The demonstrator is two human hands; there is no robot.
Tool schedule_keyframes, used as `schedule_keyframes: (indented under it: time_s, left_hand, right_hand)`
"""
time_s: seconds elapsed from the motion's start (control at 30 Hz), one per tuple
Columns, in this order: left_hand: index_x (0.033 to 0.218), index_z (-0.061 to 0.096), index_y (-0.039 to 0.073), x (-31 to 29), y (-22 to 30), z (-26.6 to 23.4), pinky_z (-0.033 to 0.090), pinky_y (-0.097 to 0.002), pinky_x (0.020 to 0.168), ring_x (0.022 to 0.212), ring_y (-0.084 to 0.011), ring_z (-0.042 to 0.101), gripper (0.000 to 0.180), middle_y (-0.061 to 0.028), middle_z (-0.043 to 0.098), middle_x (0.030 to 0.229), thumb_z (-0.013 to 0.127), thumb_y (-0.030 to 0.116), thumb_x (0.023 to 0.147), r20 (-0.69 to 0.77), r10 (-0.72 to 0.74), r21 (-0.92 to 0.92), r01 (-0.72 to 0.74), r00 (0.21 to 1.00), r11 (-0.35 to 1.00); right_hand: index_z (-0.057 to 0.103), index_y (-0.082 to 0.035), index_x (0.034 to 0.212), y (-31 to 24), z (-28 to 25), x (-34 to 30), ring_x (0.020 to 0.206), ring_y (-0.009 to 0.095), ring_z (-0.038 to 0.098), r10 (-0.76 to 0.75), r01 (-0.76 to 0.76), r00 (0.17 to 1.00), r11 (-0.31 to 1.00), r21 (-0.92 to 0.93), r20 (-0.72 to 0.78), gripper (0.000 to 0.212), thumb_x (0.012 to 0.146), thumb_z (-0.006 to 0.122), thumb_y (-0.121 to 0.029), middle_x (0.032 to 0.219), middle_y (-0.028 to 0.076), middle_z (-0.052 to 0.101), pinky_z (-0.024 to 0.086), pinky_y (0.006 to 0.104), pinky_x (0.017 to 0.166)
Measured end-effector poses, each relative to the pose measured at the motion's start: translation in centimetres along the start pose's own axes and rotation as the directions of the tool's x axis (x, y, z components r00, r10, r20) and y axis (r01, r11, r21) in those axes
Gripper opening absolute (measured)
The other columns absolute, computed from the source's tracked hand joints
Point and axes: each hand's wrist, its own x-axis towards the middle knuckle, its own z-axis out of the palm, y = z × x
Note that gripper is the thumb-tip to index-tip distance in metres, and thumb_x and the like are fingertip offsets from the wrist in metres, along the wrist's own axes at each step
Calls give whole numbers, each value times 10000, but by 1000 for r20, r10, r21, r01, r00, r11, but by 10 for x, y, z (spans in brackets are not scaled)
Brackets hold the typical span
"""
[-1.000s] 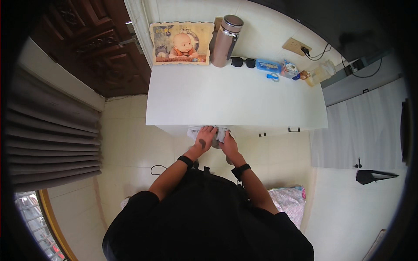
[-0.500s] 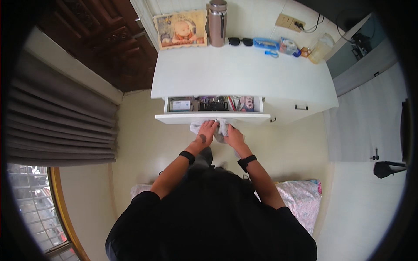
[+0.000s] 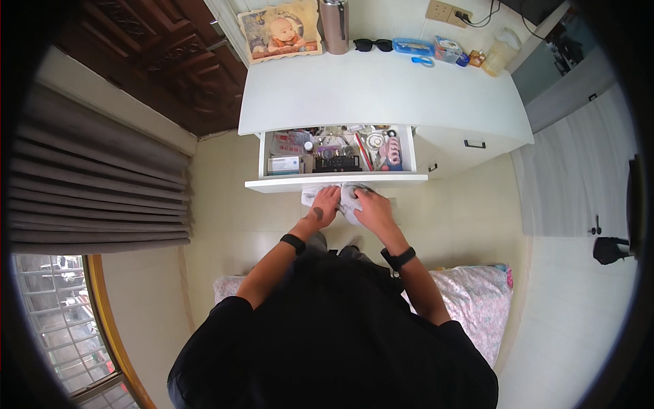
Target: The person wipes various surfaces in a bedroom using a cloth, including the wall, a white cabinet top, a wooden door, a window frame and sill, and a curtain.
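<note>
A pale grey-white cloth (image 3: 349, 204) is bunched against the front panel of a white drawer (image 3: 272, 185), which stands pulled out. My left hand (image 3: 325, 202) is closed on the left part of the cloth, its fingertips close to the panel's upper edge. Beside it, my right hand (image 3: 373, 210) grips the cloth's right side, fingers bent into it. Inside the drawer lie a black remote control (image 3: 337, 163), a small white box (image 3: 285, 164), red and white pens (image 3: 363, 151), a roll of white tape (image 3: 375, 140) and other small items.
On the white cabinet top (image 3: 381, 95) stand a picture of a baby (image 3: 283, 31), a brown flask (image 3: 334, 27), sunglasses (image 3: 372, 45), a blue tray (image 3: 413, 46) and a plastic jug (image 3: 502, 53). A grey curtain (image 3: 102, 177) hangs left; a floral-covered surface (image 3: 470, 300) lies behind me, right.
The drawer is pulled farther out, so more of its contents show. My hands have stayed at its front with the cloth, the right one shifting slightly to the right.
</note>
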Motion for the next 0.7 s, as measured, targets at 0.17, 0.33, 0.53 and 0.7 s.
schedule_keyframes:
  time_s: [0.17, 0.33, 0.53, 0.7]
  left_hand:
    - [1264, 486, -32, -3, 23, -67, 432, -484, 991, 1151, -440, 536, 540, -251, 580, 1225, 576, -20, 731, 97, 24, -176, -7, 995, 984]
    - [1232, 562, 18, -15, 10, -139, 433, -446, 998, 1146, -363, 569, 481, -175, 604, 1240, 527, 9, 752, 54, 246, 76, -250, 968, 965]
    - [1347, 531, 84, -71, -59, -188, 467, -459, 963, 1148, -380, 573, 586, -162, 491, 1417, 509, 8, 767, -75, -11, 54, 15, 997, 998]
    - [1422, 478, 86, -87, -95, -207, 496, -480, 923, 1123, -454, 568, 768, -177, 428, 1492, 436, -91, 675, -184, 12, 25, -8, 983, 1000]
  right_hand:
    - [615, -94, 1134, -11, -40, -5, 1029, 352, 593, -117, 133, 930, 991, 24, -349, 463, 691, 750, -99, 1065, 155, 641, 475, 443, 903]
    - [563, 20, 1204, -27, -5, 38, 1102, 400, 555, -155, 194, 965, 964, 179, -211, 486, 737, 691, -25, 1134, 186, 614, 430, 491, 988]
    - [518, 80, 1227, -99, 59, 90, 1124, 366, 572, -450, 464, 881, 882, 80, -145, 540, 720, 674, -17, 1149, 227, 590, 408, 458, 1035]
    - [506, 76, 1239, -149, 95, 120, 1065, 336, 596, -472, 472, 880, 882, -17, -53, 508, 754, 623, -17, 1107, 207, 607, 428, 427, 954]
